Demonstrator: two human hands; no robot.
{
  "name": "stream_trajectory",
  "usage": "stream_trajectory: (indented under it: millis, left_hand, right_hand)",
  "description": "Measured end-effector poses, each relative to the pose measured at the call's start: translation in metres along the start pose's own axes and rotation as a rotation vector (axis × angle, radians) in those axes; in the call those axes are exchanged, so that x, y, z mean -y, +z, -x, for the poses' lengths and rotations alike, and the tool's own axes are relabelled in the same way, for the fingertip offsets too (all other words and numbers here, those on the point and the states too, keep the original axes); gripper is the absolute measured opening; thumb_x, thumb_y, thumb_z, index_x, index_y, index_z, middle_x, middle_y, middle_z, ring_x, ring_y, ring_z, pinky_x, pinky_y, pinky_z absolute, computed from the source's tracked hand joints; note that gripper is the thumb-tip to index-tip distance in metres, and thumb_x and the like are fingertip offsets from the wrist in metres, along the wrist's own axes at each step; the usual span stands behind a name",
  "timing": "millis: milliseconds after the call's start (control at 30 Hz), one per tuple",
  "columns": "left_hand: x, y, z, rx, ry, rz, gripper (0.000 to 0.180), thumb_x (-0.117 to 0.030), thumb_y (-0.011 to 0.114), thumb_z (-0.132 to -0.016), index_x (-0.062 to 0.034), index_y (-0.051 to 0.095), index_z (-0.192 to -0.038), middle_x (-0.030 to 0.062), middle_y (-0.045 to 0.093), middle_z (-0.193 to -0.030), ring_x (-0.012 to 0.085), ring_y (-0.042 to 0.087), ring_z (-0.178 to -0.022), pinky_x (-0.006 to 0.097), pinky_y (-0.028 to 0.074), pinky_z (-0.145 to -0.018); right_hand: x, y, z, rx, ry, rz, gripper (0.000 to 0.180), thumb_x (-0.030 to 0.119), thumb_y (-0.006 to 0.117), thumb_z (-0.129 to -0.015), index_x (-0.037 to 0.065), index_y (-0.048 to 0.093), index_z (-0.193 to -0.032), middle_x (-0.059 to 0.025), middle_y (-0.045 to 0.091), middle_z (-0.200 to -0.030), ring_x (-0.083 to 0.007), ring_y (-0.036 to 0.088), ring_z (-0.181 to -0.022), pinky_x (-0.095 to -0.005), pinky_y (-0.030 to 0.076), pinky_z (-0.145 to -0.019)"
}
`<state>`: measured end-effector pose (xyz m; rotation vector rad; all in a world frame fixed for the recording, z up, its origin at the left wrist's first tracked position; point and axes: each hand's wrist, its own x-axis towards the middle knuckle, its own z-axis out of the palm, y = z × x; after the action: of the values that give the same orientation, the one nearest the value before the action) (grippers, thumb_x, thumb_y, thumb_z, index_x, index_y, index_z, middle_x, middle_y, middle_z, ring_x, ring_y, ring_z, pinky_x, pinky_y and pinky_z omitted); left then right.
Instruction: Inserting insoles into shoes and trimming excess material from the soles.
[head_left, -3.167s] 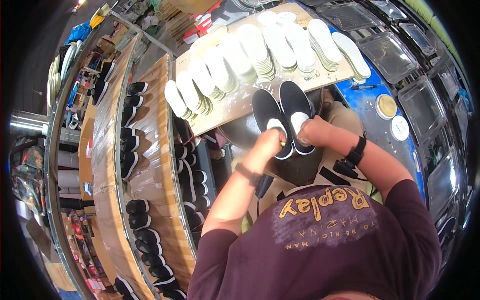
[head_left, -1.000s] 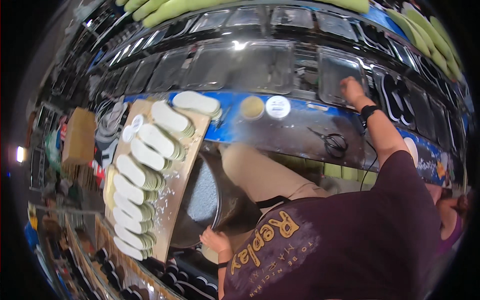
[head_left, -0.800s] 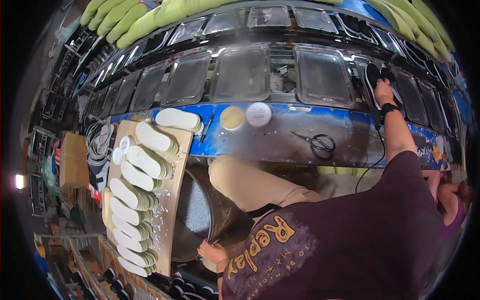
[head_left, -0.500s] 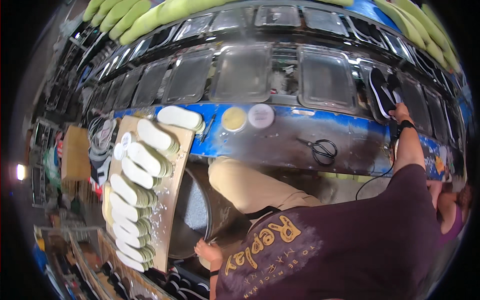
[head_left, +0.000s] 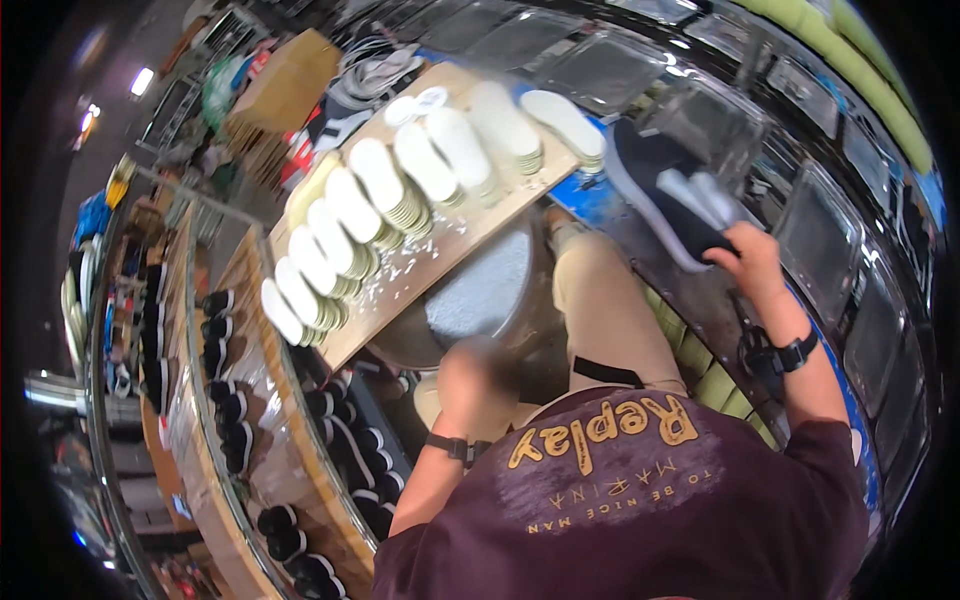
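Observation:
My right hand point(head_left: 755, 262) is raised at the right and grips a pair of black slip-on shoes point(head_left: 660, 195) with white soles and pale insoles, held over the blue bench edge. Lower down, blurred, my left hand point(head_left: 475, 372) wears a dark wristband and hovers just below a grey round stand point(head_left: 485, 290). I cannot make out its fingers, and nothing shows in it. A wooden board point(head_left: 430, 265) lies across that stand and carries rows of stacked white insoles point(head_left: 400, 185).
Clear plastic trays point(head_left: 610, 60) line the metal bench at the top and right. Curved wooden shelves at the left hold several black shoes point(head_left: 340, 440). A cardboard box point(head_left: 285, 80) stands behind the board. My knee in tan trousers point(head_left: 600, 300) is beside the stand.
My right hand reached to the trays at the far right and has come back holding the black shoes. The view has swung back to the board and shelves. My left hand rose toward the stand.

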<state>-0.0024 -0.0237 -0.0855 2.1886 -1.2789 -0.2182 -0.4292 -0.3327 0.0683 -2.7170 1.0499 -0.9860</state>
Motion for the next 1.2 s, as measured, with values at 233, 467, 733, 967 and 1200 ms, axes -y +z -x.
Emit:
stream_trajectory:
  millis: [233,467,733,967,1200]
  left_hand:
    - [-0.036,-0.019,0.006,0.041,-0.112,0.546,0.011,-0.013,0.058,-0.093,-0.0047,0.059,-0.101,0.0031,0.06,-0.094,0.0126,0.056,-0.091,0.028,0.045,-0.083]
    - [-0.035,-0.045,-0.002,-0.072,-0.381,0.547,0.02,-0.017,0.058,-0.094,-0.0007,0.059,-0.105,0.0048,0.064,-0.091,0.0126,0.06,-0.082,0.026,0.049,-0.076]
    - [-0.023,-0.055,-0.065,0.235,-0.397,0.459,0.038,-0.029,0.062,-0.091,0.0069,0.067,-0.104,0.0151,0.07,-0.079,0.0203,0.069,-0.07,0.033,0.054,-0.065]
    - [-0.054,-0.019,-0.101,0.159,-0.341,-0.197,0.045,-0.037,0.055,-0.091,0.0048,0.069,-0.085,0.0268,0.066,-0.083,0.0431,0.065,-0.083,0.048,0.051,-0.077]
    - [-0.003,-0.025,-0.053,-0.275,-0.1,0.175,0.019,-0.006,0.055,-0.08,0.0045,0.065,-0.092,0.023,0.067,-0.09,0.0372,0.065,-0.082,0.043,0.05,-0.073]
  right_hand:
    - [0.148,0.145,-0.065,0.178,-0.586,-0.385,0.03,0.04,0.066,-0.079,0.012,0.056,-0.078,-0.0081,0.053,-0.075,-0.0298,0.056,-0.072,-0.0411,0.045,-0.062]
    - [0.238,0.193,-0.031,0.634,-0.506,-0.696,0.02,0.02,0.063,-0.083,0.006,0.061,-0.097,-0.0118,0.063,-0.091,-0.0314,0.063,-0.087,-0.0407,0.05,-0.078]
    - [0.083,0.116,-0.012,0.489,0.141,-0.453,0.017,0.017,0.065,-0.082,0.005,0.068,-0.093,-0.0184,0.066,-0.085,-0.0364,0.065,-0.081,-0.0433,0.051,-0.071]
    - [-0.056,0.013,0.117,1.111,0.716,0.485,0.044,0.009,0.068,-0.077,0.002,0.057,-0.119,-0.024,0.062,-0.116,-0.0368,0.061,-0.107,-0.0426,0.051,-0.09]
    - [-0.05,0.03,0.197,0.714,1.025,0.414,0.048,0.001,0.071,-0.069,0.005,0.059,-0.115,-0.0235,0.064,-0.11,-0.0395,0.061,-0.105,-0.0434,0.05,-0.091]
